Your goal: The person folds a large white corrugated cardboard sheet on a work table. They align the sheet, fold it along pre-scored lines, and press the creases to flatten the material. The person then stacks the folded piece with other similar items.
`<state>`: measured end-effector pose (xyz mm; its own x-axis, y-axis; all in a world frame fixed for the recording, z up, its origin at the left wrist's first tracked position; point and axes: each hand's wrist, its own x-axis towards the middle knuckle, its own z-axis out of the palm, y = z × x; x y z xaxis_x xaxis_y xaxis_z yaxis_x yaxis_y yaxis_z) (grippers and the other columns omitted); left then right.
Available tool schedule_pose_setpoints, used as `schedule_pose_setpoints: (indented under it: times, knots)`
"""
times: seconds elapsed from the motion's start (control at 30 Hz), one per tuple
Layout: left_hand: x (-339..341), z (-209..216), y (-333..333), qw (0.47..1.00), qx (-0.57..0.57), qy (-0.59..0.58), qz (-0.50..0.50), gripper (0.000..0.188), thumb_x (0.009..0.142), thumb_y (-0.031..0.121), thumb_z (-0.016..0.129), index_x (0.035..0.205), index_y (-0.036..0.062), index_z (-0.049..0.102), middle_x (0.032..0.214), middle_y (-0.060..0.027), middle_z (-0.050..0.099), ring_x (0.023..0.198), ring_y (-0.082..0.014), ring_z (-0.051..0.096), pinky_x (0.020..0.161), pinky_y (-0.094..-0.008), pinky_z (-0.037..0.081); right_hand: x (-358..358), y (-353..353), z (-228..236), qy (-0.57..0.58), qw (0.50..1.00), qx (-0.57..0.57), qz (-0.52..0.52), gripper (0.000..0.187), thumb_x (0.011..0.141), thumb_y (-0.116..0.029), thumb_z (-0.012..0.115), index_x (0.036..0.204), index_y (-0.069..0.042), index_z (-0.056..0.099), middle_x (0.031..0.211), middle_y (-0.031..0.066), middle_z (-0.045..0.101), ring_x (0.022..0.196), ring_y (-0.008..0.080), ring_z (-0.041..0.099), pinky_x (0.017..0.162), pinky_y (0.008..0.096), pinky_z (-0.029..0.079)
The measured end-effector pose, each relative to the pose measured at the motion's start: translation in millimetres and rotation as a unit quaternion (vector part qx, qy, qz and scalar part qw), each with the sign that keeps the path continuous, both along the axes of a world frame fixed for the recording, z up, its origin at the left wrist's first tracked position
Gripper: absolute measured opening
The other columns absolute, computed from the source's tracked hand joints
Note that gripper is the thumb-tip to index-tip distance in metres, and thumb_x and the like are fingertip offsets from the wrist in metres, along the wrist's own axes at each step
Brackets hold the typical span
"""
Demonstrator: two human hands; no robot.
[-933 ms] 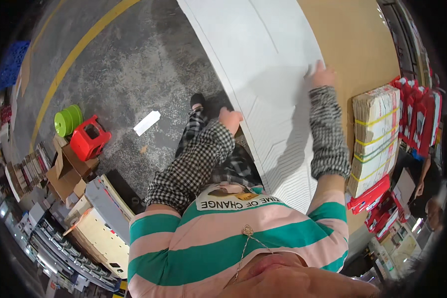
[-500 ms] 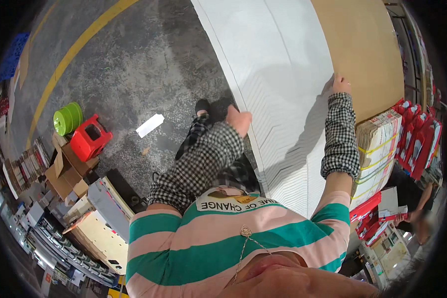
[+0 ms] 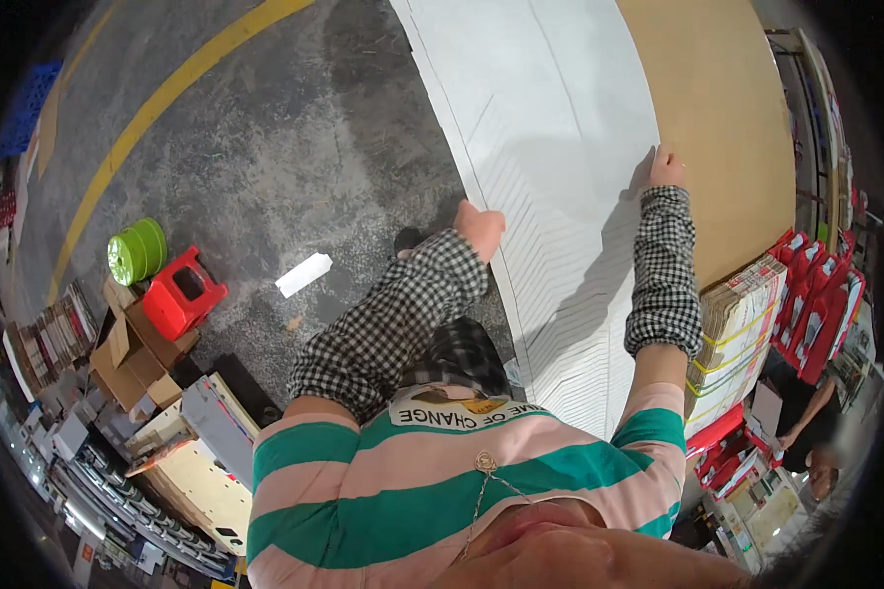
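A long white sheet [image 3: 550, 187] with fine printed lines in a chevron pattern stretches away from my body, over a brown board surface [image 3: 727, 118]. My left hand [image 3: 480, 232] is closed on the sheet's left edge, thumb on top. Across the sheet, my right hand [image 3: 669, 167] pinches its right edge, where the white meets the brown. The undersides of both grips are hidden. Checked sleeve covers reach over both my forearms, and my right arm casts a shadow on the sheet.
On the grey floor at left lie a white paper piece [image 3: 303, 275], a red stool [image 3: 184, 293], a green spool [image 3: 137, 251] and an open carton [image 3: 133, 353]. Strapped stacks of flat sheets [image 3: 737, 339] and red packets [image 3: 817, 304] stand at right. Another person [image 3: 801, 422] is beyond them.
My left hand has shifted slightly forward along the sheet's left edge and closed on it. My right hand keeps its hold on the right edge. The whole view has tilted a little.
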<state>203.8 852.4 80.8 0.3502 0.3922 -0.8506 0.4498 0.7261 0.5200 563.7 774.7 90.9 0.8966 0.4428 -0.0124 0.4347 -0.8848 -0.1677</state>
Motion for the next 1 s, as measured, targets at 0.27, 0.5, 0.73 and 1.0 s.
schedule_pose_setpoints:
  times: [0.27, 0.5, 0.73, 1.0]
  knots:
    - [7.3, 6.3, 28.3, 0.999, -0.010, 0.019, 0.033, 0.045, 0.069, 0.005, 0.056, 0.109, -0.0137, 0.044, 0.109, -0.0243, 0.048, 0.107, -0.0325, 0.045, 0.093, -0.0372, 0.035, 22.8, 29.5, -6.9, -0.001, 0.999, -0.020, -0.030, 0.051, 0.088, -0.044, 0.042, 0.104, 0.002, 0.060, 0.105, 0.0242, 0.060, 0.099, 0.0362, 0.057, 0.086, 0.0457, 0.044]
    - [-0.5, 7.0, 62.4, 0.999, -0.042, -0.019, 0.009, 0.055, 0.068, 0.004, 0.057, 0.116, -0.0146, 0.038, 0.120, -0.0292, 0.043, 0.114, -0.0361, 0.041, 0.097, -0.0415, 0.032, 23.4, 57.9, -6.2, 0.005, 0.996, -0.075, -0.045, 0.054, 0.090, -0.043, 0.037, 0.109, 0.002, 0.058, 0.109, 0.0261, 0.057, 0.104, 0.0382, 0.054, 0.089, 0.0464, 0.042]
    - [11.5, -4.8, 118.1, 1.000, -0.025, -0.014, 0.002, 0.058, 0.068, 0.008, 0.058, 0.117, -0.0156, 0.038, 0.121, -0.0289, 0.044, 0.115, -0.0357, 0.042, 0.098, -0.0402, 0.032, 2.9, 97.8, -2.8, -0.020, 0.997, -0.067, -0.025, 0.053, 0.090, -0.045, 0.039, 0.111, 0.000, 0.058, 0.109, 0.0249, 0.058, 0.103, 0.0369, 0.055, 0.089, 0.0455, 0.043]
    - [15.4, -10.2, 189.7, 0.996, -0.065, -0.008, 0.062, 0.060, 0.069, 0.007, 0.057, 0.120, -0.0159, 0.034, 0.121, -0.0281, 0.042, 0.112, -0.0349, 0.042, 0.099, -0.0429, 0.031, 26.2, 160.7, 8.0, 0.002, 1.000, 0.015, -0.010, 0.052, 0.088, -0.046, 0.039, 0.103, -0.002, 0.062, 0.097, 0.0256, 0.061, 0.096, 0.0404, 0.057, 0.083, 0.0482, 0.044]
